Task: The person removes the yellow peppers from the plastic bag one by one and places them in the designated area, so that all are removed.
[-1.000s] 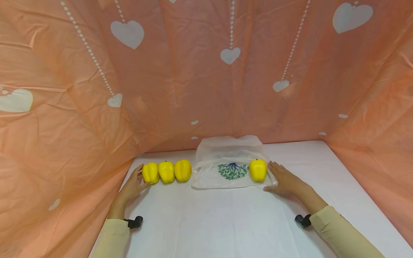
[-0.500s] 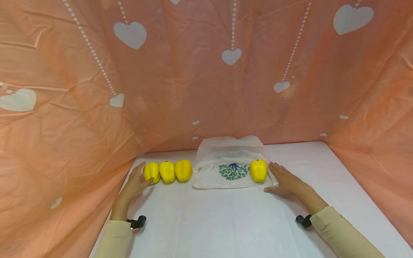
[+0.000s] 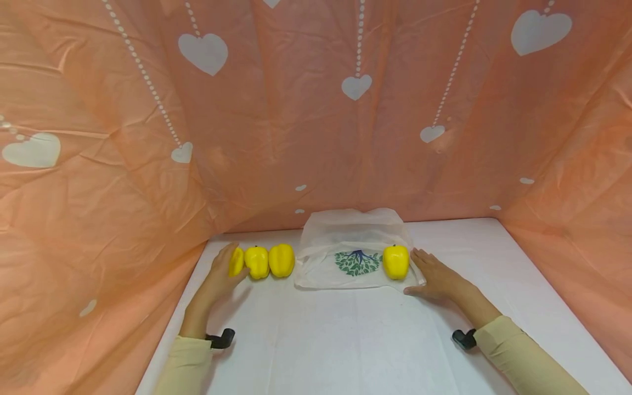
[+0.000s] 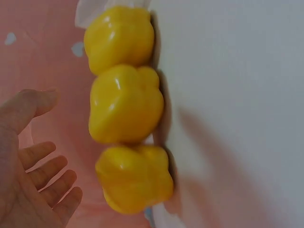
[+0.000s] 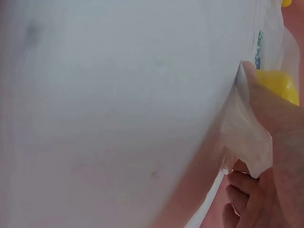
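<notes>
While the left hand [image 3: 219, 280] is hovering at the left end of the row – thumb angling out on the near side, fingers pointing up and away on the far side – the end pepper [image 3: 236, 262] is showing through the gap, partly hidden by the hand. That grip is looking wide and loose, and the left wrist view is showing clear space between the fingertips and the yellow skins. The left forearm is coming up almost straight from the bottom edge, leaning a little to the right.

Next along, the middle pepper [image 3: 258, 262] and the third pepper [image 3: 282, 260] are standing side by side, the third sitting just beside the bag [image 3: 316, 271]. Across that thin white bag, a green leafy tree print [image 3: 356, 263] is spreading, and the fourth pepper [image 3: 396, 261] is resting on the bag near its right end.

Over on the other flank, the right forearm is slanting in from the lower right, and the right hand [image 3: 436, 277] is lying low at the bag's right edge – thumb and fingers parting wide, fingertips just beside the fourth pepper. In the right wrist view, a loose fold of bag is hanging between thumb and fingers; whether they are pressing on it, I'm not able to tell.
</notes>
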A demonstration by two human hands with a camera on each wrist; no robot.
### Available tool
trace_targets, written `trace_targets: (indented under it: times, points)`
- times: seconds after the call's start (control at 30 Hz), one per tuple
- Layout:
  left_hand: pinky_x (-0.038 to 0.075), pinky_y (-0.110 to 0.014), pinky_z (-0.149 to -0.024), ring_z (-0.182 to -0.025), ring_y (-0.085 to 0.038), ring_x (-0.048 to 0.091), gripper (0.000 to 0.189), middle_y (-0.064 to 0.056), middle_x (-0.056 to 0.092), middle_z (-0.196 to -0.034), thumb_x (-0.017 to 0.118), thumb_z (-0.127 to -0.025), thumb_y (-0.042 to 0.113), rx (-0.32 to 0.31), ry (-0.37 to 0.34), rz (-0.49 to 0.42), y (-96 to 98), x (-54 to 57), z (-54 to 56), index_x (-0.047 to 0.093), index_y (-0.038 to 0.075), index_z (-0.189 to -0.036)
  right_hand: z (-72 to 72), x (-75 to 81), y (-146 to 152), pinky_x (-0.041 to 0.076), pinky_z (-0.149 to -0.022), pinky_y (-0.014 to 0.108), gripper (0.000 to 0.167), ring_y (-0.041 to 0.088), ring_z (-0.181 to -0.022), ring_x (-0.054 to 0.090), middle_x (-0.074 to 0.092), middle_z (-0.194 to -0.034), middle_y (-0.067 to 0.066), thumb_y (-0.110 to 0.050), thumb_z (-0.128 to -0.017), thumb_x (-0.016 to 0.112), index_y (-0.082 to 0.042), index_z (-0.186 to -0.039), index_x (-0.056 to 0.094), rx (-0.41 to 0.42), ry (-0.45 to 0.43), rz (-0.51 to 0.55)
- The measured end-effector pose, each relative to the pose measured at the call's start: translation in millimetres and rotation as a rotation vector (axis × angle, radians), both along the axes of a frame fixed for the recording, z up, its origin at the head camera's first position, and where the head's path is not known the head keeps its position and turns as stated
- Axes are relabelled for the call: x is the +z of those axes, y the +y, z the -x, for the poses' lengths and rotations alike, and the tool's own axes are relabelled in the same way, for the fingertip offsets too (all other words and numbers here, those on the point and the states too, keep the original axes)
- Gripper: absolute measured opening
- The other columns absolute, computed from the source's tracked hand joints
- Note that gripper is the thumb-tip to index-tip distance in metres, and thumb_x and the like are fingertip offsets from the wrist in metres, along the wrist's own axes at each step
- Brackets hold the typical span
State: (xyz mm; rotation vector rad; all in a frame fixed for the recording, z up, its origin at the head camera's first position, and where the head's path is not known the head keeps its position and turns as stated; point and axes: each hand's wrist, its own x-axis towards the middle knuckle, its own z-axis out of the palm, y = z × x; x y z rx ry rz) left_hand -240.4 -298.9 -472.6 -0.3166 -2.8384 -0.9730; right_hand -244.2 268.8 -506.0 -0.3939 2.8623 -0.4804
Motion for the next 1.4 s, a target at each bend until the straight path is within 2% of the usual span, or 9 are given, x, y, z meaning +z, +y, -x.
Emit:
trace_targets:
  times: [0.13,0.27,0.47,0.57,0.97,1.17,1.4]
  points:
    - [0.021,-0.074,-0.124,-0.154,-0.057,0.022,0.081,-0.034,0.025,-0.167,0.075,-0.101,0.015,-0.037,0.03,0.01,12.5,1.6,-0.8,0.028,-0.007,-0.163,0.0,0.0,-1,0.022,-0.124,0.073,0.119,0.056,-0.157,0.02,0.019,-0.174,0.029,-0.066,-0.088,0.078,0.0,-0.17,0.022,-0.007,-0.007,0.007]
    - [0.022,-0.072,-0.125,-0.156,-0.054,0.023,0.084,-0.031,0.024,-0.17,0.076,-0.101,0.016,-0.067,0.016,0.005,25.6,4.0,-1.7,0.026,-0.004,-0.166,-0.8,0.2,-2,0.022,-0.124,0.073,0.118,0.056,-0.158,0.02,0.019,-0.175,0.028,-0.066,-0.088,0.078,-0.001,-0.17,0.022,-0.009,-0.006,0.013]
    - [0.026,-0.071,-0.125,-0.154,-0.054,0.031,0.082,-0.031,0.031,-0.168,0.079,-0.098,0.014,-0.113,0.058,0.021,48.2,3.8,-1.2,0.033,-0.003,-0.164,-0.2,-0.3,-2,0.022,-0.123,0.073,0.119,0.057,-0.157,0.02,0.019,-0.175,0.028,-0.066,-0.088,0.078,-0.002,-0.17,0.022,-0.008,-0.005,0.009]
    - [0.025,-0.069,-0.126,-0.155,-0.052,0.03,0.082,-0.03,0.032,-0.168,0.079,-0.098,0.016,-0.14,0.057,0.031,58.1,3.8,0.6,0.033,-0.002,-0.164,0.4,0.4,-1,0.022,-0.123,0.074,0.12,0.057,-0.157,0.019,0.018,-0.175,0.029,-0.067,-0.087,0.078,-0.002,-0.17,0.021,-0.011,-0.013,0.005]
    - [0.025,-0.066,-0.128,-0.156,-0.049,0.031,0.085,-0.027,0.031,-0.17,0.078,-0.1,0.02,-0.215,0.013,0.036,95.5,5.4,6.1,0.03,-0.001,-0.166,1.3,-1.5,-1,0.022,-0.124,0.073,0.12,0.057,-0.157,0.019,0.018,-0.174,0.03,-0.066,-0.088,0.079,0.0,-0.169,0.021,-0.011,-0.024,0.011]
    - [0.027,-0.062,-0.128,-0.158,-0.045,0.03,0.087,-0.023,0.028,-0.173,0.078,-0.1,0.023,-0.227,-0.022,0.041,108.3,2.2,10.0,0.028,0.002,-0.168,1.5,-1.0,-1,0.022,-0.123,0.074,0.121,0.057,-0.158,0.018,0.017,-0.175,0.029,-0.068,-0.087,0.078,-0.001,-0.17,0.02,-0.012,-0.023,0.01]
    - [0.025,-0.06,-0.13,-0.159,-0.043,0.029,0.09,-0.02,0.027,-0.174,0.08,-0.098,0.024,-0.239,-0.064,0.015,122.9,0.6,9.6,0.028,0.004,-0.169,1.7,-1.3,-1,0.023,-0.123,0.074,0.123,0.058,-0.157,0.02,0.018,-0.174,0.03,-0.069,-0.085,0.079,-0.001,-0.17,0.021,-0.012,-0.025,0.017]
